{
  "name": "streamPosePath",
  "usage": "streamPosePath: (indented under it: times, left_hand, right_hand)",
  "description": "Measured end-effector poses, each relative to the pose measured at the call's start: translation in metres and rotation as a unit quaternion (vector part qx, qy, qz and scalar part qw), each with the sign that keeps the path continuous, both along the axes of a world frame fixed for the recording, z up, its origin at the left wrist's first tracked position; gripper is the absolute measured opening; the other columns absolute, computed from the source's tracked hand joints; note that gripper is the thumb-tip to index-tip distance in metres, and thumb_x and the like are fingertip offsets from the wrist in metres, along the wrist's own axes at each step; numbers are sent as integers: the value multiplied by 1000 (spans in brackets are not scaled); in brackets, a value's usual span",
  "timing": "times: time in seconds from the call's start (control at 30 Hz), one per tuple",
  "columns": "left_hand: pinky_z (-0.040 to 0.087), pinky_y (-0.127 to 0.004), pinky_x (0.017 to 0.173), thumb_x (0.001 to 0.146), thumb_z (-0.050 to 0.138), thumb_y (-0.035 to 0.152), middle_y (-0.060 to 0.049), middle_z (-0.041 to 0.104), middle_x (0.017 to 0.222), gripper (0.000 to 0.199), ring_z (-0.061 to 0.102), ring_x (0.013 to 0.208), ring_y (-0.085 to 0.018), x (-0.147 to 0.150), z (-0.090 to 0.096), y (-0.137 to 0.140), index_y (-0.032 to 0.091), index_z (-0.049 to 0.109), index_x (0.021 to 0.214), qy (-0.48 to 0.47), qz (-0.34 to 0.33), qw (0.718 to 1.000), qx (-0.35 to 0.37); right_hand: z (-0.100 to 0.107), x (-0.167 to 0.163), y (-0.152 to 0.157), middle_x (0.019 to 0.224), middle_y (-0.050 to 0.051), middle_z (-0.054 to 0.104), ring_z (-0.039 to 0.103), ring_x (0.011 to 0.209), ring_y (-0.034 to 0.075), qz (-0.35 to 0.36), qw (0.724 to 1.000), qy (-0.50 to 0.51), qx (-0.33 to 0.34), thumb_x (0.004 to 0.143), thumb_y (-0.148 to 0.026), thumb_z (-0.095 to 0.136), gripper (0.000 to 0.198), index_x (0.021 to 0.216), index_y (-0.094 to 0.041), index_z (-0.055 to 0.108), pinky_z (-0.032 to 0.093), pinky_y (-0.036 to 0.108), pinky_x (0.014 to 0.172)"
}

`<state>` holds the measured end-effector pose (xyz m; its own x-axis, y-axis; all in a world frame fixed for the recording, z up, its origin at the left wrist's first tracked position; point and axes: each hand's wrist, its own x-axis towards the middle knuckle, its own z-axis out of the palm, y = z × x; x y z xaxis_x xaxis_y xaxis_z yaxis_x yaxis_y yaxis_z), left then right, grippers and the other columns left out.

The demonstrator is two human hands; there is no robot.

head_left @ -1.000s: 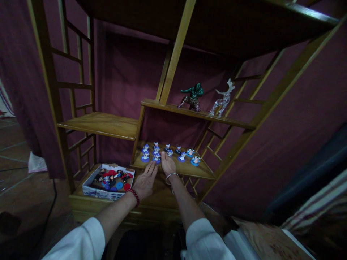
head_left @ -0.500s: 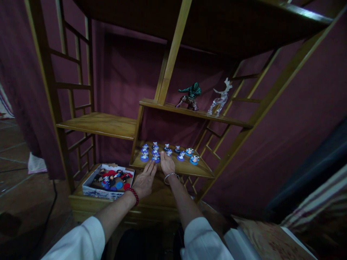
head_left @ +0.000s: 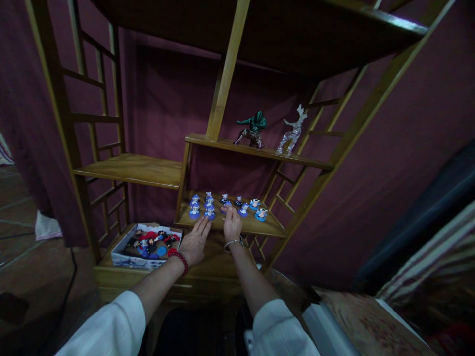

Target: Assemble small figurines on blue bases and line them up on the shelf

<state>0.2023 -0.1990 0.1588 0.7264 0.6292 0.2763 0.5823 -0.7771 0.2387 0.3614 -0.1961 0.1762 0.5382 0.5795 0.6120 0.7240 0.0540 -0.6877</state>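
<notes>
Several small figurines on round bases stand on the low wooden shelf (head_left: pixel 256 226). My left hand (head_left: pixel 196 242), wearing a red bead bracelet, stretches its fingers out flat. Its fingertips are at the base of a purple-and-white figurine (head_left: pixel 210 211) in the front row. My right hand (head_left: pixel 232 225), with a silver bangle, has curled fingers pinched at another purple-based figurine (head_left: pixel 227 203), which they partly cover. A further purple figurine (head_left: pixel 243 209) stands just right of that hand. Blue-based figurines (head_left: pixel 261 214) are at the shelf's right end.
An open box (head_left: pixel 126 259) of loose figurines and round bases sits on the lower ledge at left. Above the figurines, a green-and-brown crouching statue (head_left: pixel 253 129) and a clear deer statue (head_left: pixel 292 132) stand on a shelf. A wooden divider (head_left: pixel 228 74) rises between compartments.
My right hand has moved slightly right, its fingertips now at the purple-based figurine that was beside it. My left hand has stayed close to the front figurine. The view has shifted a little.
</notes>
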Motion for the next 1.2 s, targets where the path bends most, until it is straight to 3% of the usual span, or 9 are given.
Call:
streamPosePath:
  times: [0.1, 0.23, 0.47, 0.9, 1.2]
  left_hand:
    - [24, -31, 105, 51, 44, 2, -5, -2, 148, 93, -7, 133, -18, 0, -3, 1, 11, 11, 138, -13, -5, 1000, 5]
    - [24, -30, 105, 50, 43, 0, -5, -2, 148, 94, -8, 133, -17, 2, -7, 1, 11, 10, 138, -24, -4, 1000, 7]
    - [20, -31, 106, 51, 41, 0, -6, -1, 148, 93, -7, 133, -17, 3, -12, 4, 11, 10, 138, -27, -9, 999, 28]
    - [27, -31, 104, 54, 39, -3, -7, 12, 146, 87, 3, 133, -17, 4, -3, -3, 11, 17, 137, -30, 15, 998, 58]
    - [26, -31, 105, 58, 39, 0, -4, 10, 147, 85, 1, 134, -16, 2, -9, 1, 14, 14, 138, -49, -1, 997, 53]
  right_hand:
    - [-3, 13, -9, 92, 4, 66, 58, 86, 18, -24, 1000, 10, -9, 85, -28, 29, 35, 103, -18, 56, 42, 29, 76]
    - [3, 23, -18, 90, 1, 67, 58, 86, 17, -33, 997, -18, -72, 78, -16, 36, 30, 97, -20, 58, 42, 27, 77]
    - [7, 17, -19, 91, -3, 66, 52, 94, 18, -54, 980, -96, -165, 68, -5, 40, 39, 91, -27, 62, 41, 25, 73]
    - [5, 17, -16, 94, -5, 65, 51, 93, 16, -69, 975, -109, -181, 68, -6, 42, 40, 91, -30, 63, 41, 22, 69]
    - [8, 13, -21, 92, -4, 65, 52, 93, 17, -58, 979, -101, -168, 70, -8, 44, 36, 91, -29, 63, 41, 23, 72]
